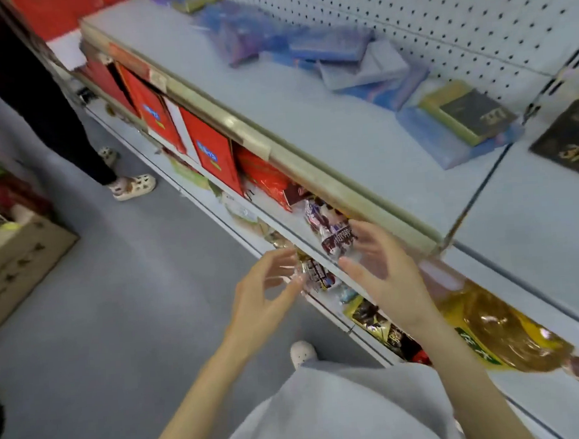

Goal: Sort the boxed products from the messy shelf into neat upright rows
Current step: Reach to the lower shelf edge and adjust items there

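Blue boxes [332, 47] lie flat in a loose heap on the top shelf [310, 133], by the pegboard [438, 13]. A black-and-gold box [468, 113] lies on one at the right end. Lower down, left hand [265, 288] and right hand [382, 264] are spread with loose fingers, gripping nothing, snack packets [336, 236] between them. Hands blurred.

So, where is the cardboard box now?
In the head view, the cardboard box stands on the floor at the far left, across the aisle from the shelves.
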Demonstrator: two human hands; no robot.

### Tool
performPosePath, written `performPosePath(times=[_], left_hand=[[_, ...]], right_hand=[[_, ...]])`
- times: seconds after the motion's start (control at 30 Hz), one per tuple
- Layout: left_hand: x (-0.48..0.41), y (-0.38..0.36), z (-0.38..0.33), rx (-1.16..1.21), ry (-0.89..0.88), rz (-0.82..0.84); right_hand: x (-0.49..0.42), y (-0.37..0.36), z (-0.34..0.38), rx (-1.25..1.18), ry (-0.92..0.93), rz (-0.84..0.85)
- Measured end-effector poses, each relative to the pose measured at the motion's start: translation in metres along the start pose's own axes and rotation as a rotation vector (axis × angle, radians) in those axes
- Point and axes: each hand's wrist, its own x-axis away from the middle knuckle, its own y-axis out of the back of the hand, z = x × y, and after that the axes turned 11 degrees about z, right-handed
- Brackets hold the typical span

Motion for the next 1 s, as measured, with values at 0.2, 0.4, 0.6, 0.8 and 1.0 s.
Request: performPosePath(times=[0.2,0.4,0.6,0.8,1.0], left_hand=[[-0.090,0.097,0.008,0.053,-0.016,-0.073],[-0.165,0.188,0.052,0.085,0.050,-0.019],[-0.296,0.334,0.050,-0.027,-0.063,0.080],[-0.409,0.439,0.030,-0.077,-0.113,0.085],[-0.472,0.442,0.033,-0.082,-0.098,0.220]], right_hand=[[-0.125,-0.021,0.044,0.063,-0.019,0.002],[-0.249,-0.060,0.065,-0.016,-0.086,-0.075],[-0.388,-0.110,0.094,-0.180,-0.089,-0.422],[-0.484,-0.127,0.130,-0.647,-0.168,-0.706],[-0.542,-0.120,0.117,-0.948,-0.289,-0.857]])
